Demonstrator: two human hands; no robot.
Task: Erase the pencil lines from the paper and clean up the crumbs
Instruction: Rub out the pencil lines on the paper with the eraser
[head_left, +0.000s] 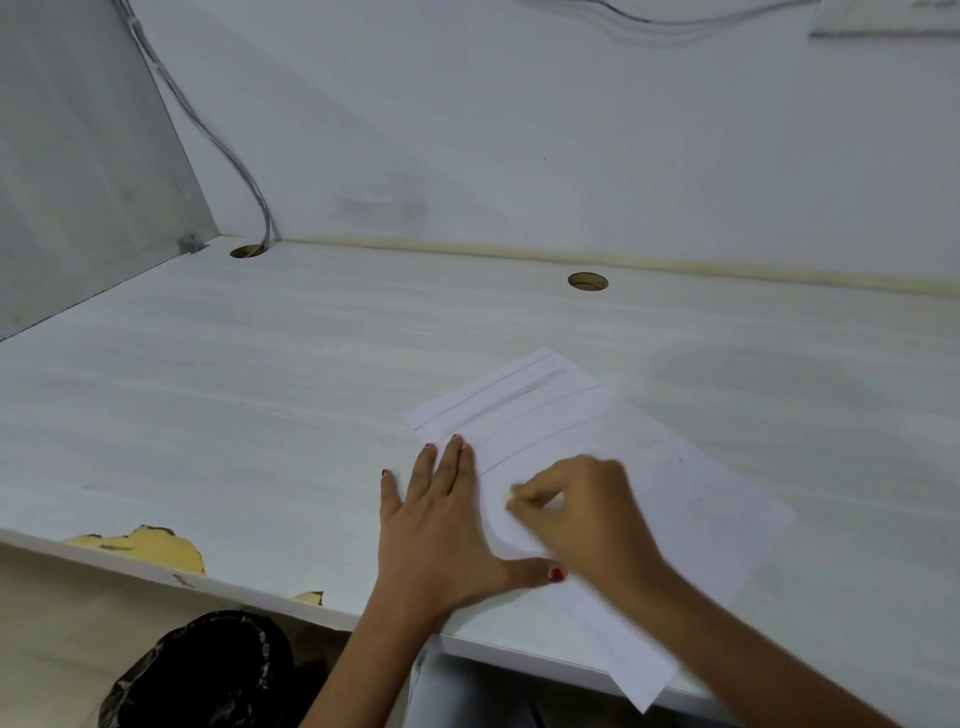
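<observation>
Right now we are pressing our left hand (436, 525) flat on the left edge of the paper (675, 499), fingers straight and spread, the thumb reaching across onto the sheet. Our right hand (582, 514) is hovering low over the middle of the page, blurred, its fingers curling together and pinching a small pale object (511, 503) that is too smeared for us to name. The paper is lying at an angle on the white desk (234, 389), close to the front edge, with its near corner hanging over. Long pencil lines (519, 410) are running across the far part of the sheet, one of them looking smudged grey. Behind, we are seeing two round cable holes (587, 281), and cables (228, 150) dropping into the left one. Chipped yellow patches (150, 545) are showing on the desk's front edge.
</observation>
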